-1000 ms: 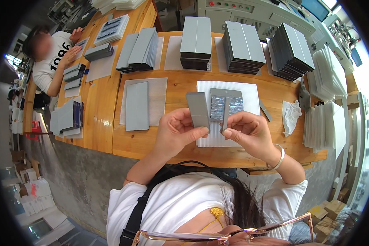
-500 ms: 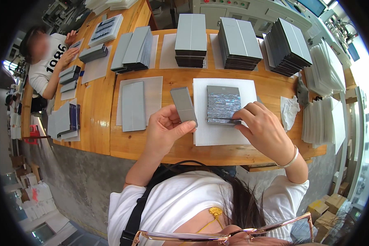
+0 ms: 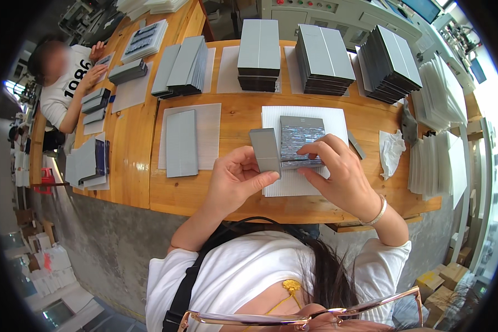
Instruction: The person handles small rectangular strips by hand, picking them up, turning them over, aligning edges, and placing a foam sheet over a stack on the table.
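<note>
My left hand grips a narrow grey panel, thumb across its lower end, upright and tilted slightly. Beside it, a pile of thin, shiny dark strips lies fanned in overlapping rows on a white corrugated sheet. Over the pile's near right part is my right hand, index fingertip on the strips and thumb just below the near edge. A gap shows between that finger and thumb, with no strip visibly held. To the left, a larger grey panel rests on another corrugated sheet.
Tall stacks of grey panels line the table's back, with white sheets stacked at right. A crumpled tissue and a small grey strip lie nearer. At left, a person works beside smaller stacks.
My left hand has moved right with the grey panel, up to the strip pile. My right hand has shifted left, its index finger and thumb now wider apart, uncovering the small grey strip.
</note>
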### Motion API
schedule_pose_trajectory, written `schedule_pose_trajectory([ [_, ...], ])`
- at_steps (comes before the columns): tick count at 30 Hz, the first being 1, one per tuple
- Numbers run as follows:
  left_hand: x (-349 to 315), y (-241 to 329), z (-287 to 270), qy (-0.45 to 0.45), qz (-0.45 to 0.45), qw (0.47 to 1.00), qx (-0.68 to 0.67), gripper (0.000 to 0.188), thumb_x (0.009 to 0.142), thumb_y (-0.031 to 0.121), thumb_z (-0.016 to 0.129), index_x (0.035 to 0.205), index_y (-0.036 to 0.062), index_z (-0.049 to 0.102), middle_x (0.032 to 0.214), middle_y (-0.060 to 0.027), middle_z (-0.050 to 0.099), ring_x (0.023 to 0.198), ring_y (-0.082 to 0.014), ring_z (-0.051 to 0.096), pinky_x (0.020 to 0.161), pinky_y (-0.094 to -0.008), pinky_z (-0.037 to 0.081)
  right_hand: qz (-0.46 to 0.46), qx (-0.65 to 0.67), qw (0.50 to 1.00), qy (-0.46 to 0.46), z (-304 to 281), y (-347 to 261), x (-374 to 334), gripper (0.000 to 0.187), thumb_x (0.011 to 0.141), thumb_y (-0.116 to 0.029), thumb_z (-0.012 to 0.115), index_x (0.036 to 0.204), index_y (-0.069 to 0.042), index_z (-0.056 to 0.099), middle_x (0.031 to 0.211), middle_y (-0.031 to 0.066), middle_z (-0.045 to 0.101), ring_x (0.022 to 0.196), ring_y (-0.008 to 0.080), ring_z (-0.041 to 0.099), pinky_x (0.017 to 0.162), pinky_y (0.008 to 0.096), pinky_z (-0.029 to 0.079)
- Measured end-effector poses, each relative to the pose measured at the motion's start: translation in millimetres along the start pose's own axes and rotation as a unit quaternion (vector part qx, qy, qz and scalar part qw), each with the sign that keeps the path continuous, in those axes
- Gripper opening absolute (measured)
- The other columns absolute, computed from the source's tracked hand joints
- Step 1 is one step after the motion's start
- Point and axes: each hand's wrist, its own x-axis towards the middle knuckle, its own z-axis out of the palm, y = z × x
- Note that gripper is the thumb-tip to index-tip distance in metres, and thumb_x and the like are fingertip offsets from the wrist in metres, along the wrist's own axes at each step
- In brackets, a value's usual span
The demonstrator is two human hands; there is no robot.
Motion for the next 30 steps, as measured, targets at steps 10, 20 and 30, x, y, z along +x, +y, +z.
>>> schedule_pose_trajectory([
  [10,1,-1,10,-0.023,0.016,0.999,-0.043,0.03,0.081,-0.002,0.068,0.109,-0.0001,0.058,0.1,-0.0072,0.066,0.091,-0.0122,0.064,0.081,-0.0253,0.052,0.05,0.385,0.921,0.013,25,-4,-2,0.028,0.077,0.003,0.071,0.103,0.003,0.06,0.09,0.0072,0.065,0.079,0.0115,0.063,0.076,0.0261,0.054],
  [20,-1,-6,9,-0.023,0.019,0.999,-0.021,0.031,0.083,-0.003,0.066,0.112,-0.0029,0.055,0.102,-0.009,0.063,0.095,-0.0136,0.063,0.085,-0.027,0.051,0.09,0.434,0.896,0.016,28,-4,-5,0.026,0.08,0.003,0.068,0.105,0.006,0.059,0.092,0.0076,0.063,0.085,0.0109,0.061,0.08,0.0263,0.054],
  [30,-2,-7,13,-0.024,0.065,0.998,-0.008,0.03,0.084,-0.004,0.064,0.112,-0.0014,0.055,0.1,-0.0074,0.062,0.094,-0.0123,0.061,0.084,-0.0263,0.051,0.082,0.394,0.915,0.024,30,1,-9,0.021,0.081,0.002,0.068,0.1,0.007,0.062,0.095,0.0099,0.064,0.086,0.0125,0.062,0.08,0.0268,0.054],
])
